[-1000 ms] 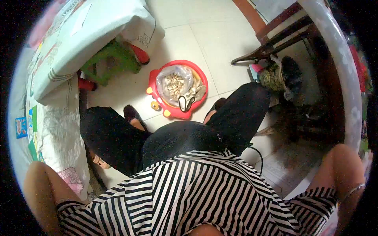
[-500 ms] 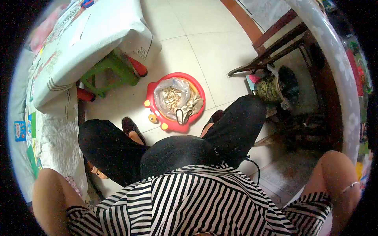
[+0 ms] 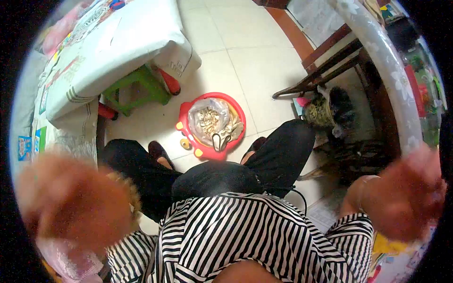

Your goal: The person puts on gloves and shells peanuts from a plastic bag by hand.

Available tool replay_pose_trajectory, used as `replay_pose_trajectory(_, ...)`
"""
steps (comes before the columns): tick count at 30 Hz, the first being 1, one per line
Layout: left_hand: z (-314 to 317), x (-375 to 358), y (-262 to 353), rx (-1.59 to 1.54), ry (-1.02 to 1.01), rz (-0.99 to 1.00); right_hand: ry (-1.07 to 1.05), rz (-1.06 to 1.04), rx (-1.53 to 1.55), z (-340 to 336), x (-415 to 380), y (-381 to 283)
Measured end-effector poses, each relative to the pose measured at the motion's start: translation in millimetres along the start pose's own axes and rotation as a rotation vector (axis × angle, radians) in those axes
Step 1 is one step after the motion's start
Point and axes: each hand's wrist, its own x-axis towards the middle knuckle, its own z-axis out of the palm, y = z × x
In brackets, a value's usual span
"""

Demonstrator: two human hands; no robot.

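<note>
My left hand (image 3: 78, 203) is raised close to the camera at the left, smeared by motion; its fingers cannot be made out. On the right, my right hand (image 3: 406, 198) is lifted too and just as blurred. Neither hand touches anything I can make out. Between my feet on the floor is a round red basin or stool (image 3: 241, 127) with yellow parts. It bears a clear plastic bag (image 3: 194, 113) of small pale pieces (image 3: 210, 120), which I cannot name. Beside the bag are more pale pieces or cloth and a tool with dark looped handles (image 3: 217, 141).
A table with a white cloth (image 3: 141, 28) stands at the left, with a green plastic stool (image 3: 137, 89) under it. To the right are a dark wooden frame (image 3: 321, 73) and a patterned bag-like bundle (image 3: 318, 113). A small yellow object (image 3: 184, 143) lies by the red basin.
Both hands have come up into view from the lower sides, where only forearms showed before. The view has shifted slightly; the bag and red basin stay in place.
</note>
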Motion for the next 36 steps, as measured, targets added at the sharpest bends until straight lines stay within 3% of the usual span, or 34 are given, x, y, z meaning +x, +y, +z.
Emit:
replay_pose_trajectory(2,55.7,10.8,-24.6,0.178,-0.319,-0.196,-0.025,0.29,-0.068,27.4,-18.2,39.4)
replay_pose_trajectory(3,79.3,1.3,-40.3,0.019,-0.503,-0.521,-0.07,0.44,-0.068,40.0,-26.0,59.1)
replay_pose_trajectory(5,117.4,-60.5,-97.6,-0.075,-0.683,-0.831,-0.396,0.79,-0.037,63.0,-51.9,104.4)
replay_pose_trajectory(6,126.8,-100.2,-132.6,0.067,-0.886,-0.749,-0.5,0.858,-0.061,75.5,-68.7,127.7)
replay_pose_trajectory(9,141.9,-197.8,-194.7,0.187,-1.328,-0.784,-0.692,0.919,-0.104,110.9,-138.8,199.3)
replay_pose_trajectory(12,153.6,-257.2,-209.1,0.387,-1.645,-0.799,-0.877,1.044,-0.21,135.7,-189.5,241.7)
replay_pose_trajectory(13,157.0,-252.3,-197.8,0.48,-1.657,-0.75,-0.876,1.051,-0.208,142.6,-206.1,251.2)
replay_pose_trajectory(18,168.0,-263.4,-185.1,0.54,-1.596,-0.994,-1.028,1.172,-0.203,155.9,-238.0,270.0)
replay_pose_trajectory(20,170.7,-261.4,-185.8,0.597,-1.595,-1.035,-0.991,1.161,-0.205,156.5,-242.4,273.1)
replay_pose_trajectory(22,168.6,-283.9,-198.1,0.614,-1.469,-1.083,-0.953,1.15,-0.202,155.4,-239.1,276.1)
replay_pose_trajectory(24,166.2,-282.2,-201.6,0.604,-1.449,-1.057,-0.909,1.198,-0.176,150.8,-229.5,273.6)
replay_pose_trajectory(26,158.3,-279.5,-207.1,0.549,-1.465,-0.9,-0.9,1.2,-0.216,149.7,-228.8,278.4)
replay_pose_trajectory(30,143.7,-254.5,-213.5,0.248,-1.18,-0.945,-0.869,1.198,-0.238,154.0,-232.5,281.7)
replay_pose_trajectory(34,134.9,-208.3,-205.4,0.235,-1.043,-0.954,-0.803,1.119,-0.251,160.2,-233.0,284.3)
replay_pose_trajectory(36,128.9,-178.7,-193.3,-0.022,-0.946,-1.267,-0.702,1.215,-0.086,165.6,-223.9,281.6)
